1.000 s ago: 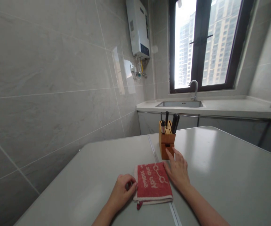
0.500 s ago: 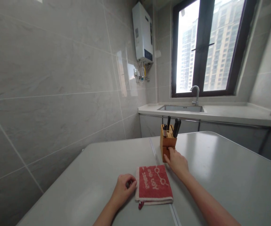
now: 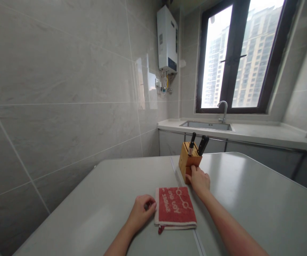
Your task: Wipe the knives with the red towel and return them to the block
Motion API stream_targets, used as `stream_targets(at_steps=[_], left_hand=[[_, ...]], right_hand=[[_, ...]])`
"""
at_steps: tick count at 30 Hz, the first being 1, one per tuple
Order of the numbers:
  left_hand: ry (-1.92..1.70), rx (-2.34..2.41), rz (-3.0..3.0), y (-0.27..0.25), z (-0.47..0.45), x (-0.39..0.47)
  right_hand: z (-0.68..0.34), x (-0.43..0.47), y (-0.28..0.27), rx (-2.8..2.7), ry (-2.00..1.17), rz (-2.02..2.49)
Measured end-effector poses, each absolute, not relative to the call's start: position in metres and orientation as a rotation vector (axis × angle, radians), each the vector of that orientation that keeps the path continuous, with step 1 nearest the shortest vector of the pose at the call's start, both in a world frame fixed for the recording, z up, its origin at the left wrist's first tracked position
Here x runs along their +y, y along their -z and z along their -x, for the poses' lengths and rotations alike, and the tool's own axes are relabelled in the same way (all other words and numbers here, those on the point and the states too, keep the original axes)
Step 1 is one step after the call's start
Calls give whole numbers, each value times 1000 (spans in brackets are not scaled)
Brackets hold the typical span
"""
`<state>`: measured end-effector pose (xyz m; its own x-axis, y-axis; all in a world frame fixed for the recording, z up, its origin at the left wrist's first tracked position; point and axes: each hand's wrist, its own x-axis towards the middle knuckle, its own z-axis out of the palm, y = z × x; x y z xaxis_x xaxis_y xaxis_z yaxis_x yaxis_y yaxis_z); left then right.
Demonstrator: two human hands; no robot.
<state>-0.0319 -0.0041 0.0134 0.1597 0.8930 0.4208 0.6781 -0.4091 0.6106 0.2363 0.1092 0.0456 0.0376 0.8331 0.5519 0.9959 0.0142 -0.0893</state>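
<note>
A wooden knife block [image 3: 184, 163] stands on the table with black-handled knives [image 3: 203, 145] and a handle with a silver-coloured end [image 3: 190, 148] in its top. My right hand [image 3: 200, 180] grips the block's lower front, fingertips at its front face and thumb by the lower left corner. Closer to me lies a folded red towel [image 3: 175, 206] with pale lettering and a white border. Beside the towel's left edge, my left hand [image 3: 141, 211] is curled with thumb and fingers together. A dark spot shows inside the curl; I cannot tell what it is.
The pale table [image 3: 111, 185] has a metal seam running between its halves. Beyond it are a counter [image 3: 257, 128] with a sink [image 3: 206, 125] and a faucet [image 3: 224, 110]. A water heater [image 3: 167, 41] hangs on the wall beside the window [image 3: 238, 60].
The knife block has turned slightly, so more of its left side shows and the handles line up differently. My right hand stays on it. My left hand remains by the towel. The view has tilted slightly.
</note>
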Motion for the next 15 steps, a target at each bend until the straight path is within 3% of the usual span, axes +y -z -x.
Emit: stream_targets(at_steps=[7,15], left_hand=[[-1104,1417,-2264,-26,33,-12],[-943,1262,-2452,-43,21,-22]], right_hand=[[-231,96,-45,-1780,358,1840],[-230,40,-30,-2290,-40,1256]])
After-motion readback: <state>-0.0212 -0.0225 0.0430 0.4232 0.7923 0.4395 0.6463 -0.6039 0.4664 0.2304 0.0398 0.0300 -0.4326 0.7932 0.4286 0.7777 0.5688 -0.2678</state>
